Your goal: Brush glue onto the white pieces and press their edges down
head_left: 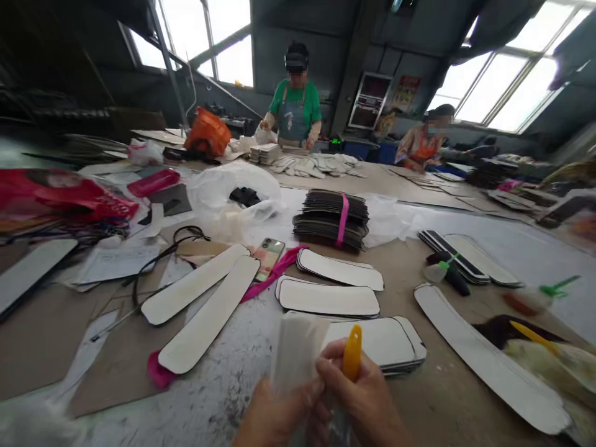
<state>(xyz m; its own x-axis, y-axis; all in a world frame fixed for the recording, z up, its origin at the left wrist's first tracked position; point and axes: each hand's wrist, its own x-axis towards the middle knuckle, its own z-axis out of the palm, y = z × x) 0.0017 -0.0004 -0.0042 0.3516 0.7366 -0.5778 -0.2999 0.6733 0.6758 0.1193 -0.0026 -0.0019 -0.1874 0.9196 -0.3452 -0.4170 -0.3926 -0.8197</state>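
Low in the middle of the head view, my left hand (279, 410) is closed around a pale, blurred strip (297, 351) that stands up toward the camera. Close beside it, my right hand (367, 397) grips a tool with a yellow handle (352, 354), which looks like a brush; its working end is hidden by my fingers. Just behind my hands lies a stack of white curved panels (377, 338) with dark edges. More such panels (328, 298) lie beyond it, and two long ones (209, 316) are to the left.
A dark bundle (326, 217) tied with pink band stands mid-table. A phone (270, 253), a pink cloth strip (279, 270) and a plastic bag (233, 186) lie nearby. Green-tipped bottles (437, 270) and a long curved panel (484, 360) are at right. Two people work across the table.
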